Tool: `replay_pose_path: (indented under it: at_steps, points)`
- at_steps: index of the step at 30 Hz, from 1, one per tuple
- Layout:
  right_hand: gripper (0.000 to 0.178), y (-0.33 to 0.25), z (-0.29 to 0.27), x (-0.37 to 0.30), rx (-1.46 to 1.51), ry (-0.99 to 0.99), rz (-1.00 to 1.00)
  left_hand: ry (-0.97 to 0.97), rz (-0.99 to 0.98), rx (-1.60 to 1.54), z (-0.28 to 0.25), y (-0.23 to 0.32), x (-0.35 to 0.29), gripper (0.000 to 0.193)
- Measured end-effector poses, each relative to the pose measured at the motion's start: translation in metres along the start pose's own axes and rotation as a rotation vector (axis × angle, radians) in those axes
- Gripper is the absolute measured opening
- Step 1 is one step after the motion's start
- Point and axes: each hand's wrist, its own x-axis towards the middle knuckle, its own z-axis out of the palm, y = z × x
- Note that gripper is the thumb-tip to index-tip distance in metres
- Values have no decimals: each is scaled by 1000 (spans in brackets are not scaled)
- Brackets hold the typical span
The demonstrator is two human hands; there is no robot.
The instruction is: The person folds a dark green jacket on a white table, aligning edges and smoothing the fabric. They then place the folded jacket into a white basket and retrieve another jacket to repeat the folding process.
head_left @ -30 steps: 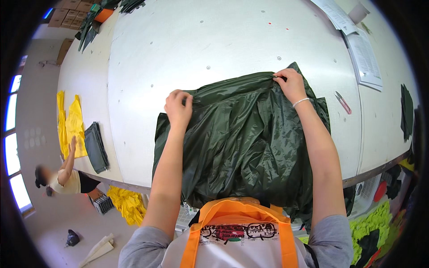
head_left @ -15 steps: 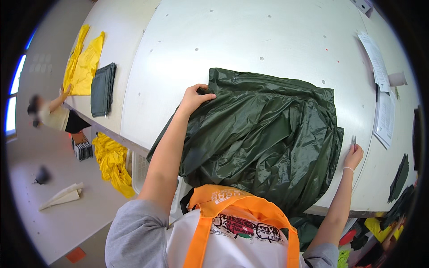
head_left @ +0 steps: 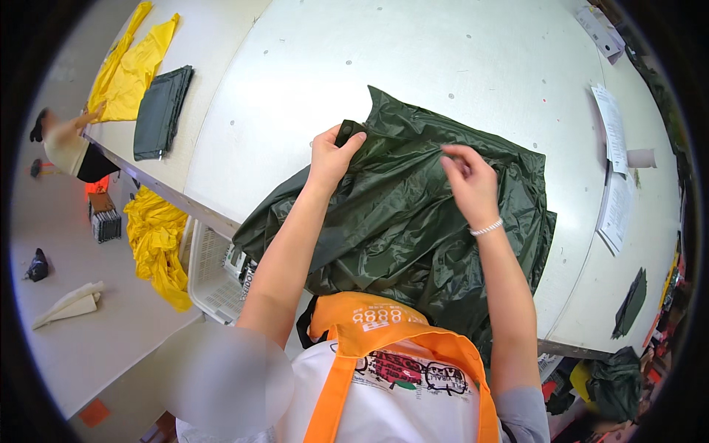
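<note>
**Dark green garment (head_left: 402,203) rumpled on counter (head_left: 295,88)**

Left hand (head_left: 329,156): fingers pinching its upper edge. Right hand (head_left: 473,184): fingers curled over it; any hold, I cannot tell. Farther left, folded dark fabric (head_left: 156,117) lies beside yellow fabric (head_left: 140,74).

Bright light washes the worktop (head_left: 413,52) nearly white, and glints streak my glossy, dark cloth (head_left: 399,214). My left hand (head_left: 330,159) is crisp; blur softens the fingertips of my right hand (head_left: 474,188). A hazy disc smears the area below my left forearm (head_left: 277,277). The lens bows the worktop's near edge, and blackness rings the view.
</note>
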Motion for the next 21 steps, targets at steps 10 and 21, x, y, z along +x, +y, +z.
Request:
replay_pose_path:
  at_steps: [10,21]
  points:
    - [19,-79,66,28,-146,-35,-506,-30,199,-20,6,39,-32,11]
    - [7,-77,73,17,4,-98,-313,78,207,-65,13,49,-36,10]
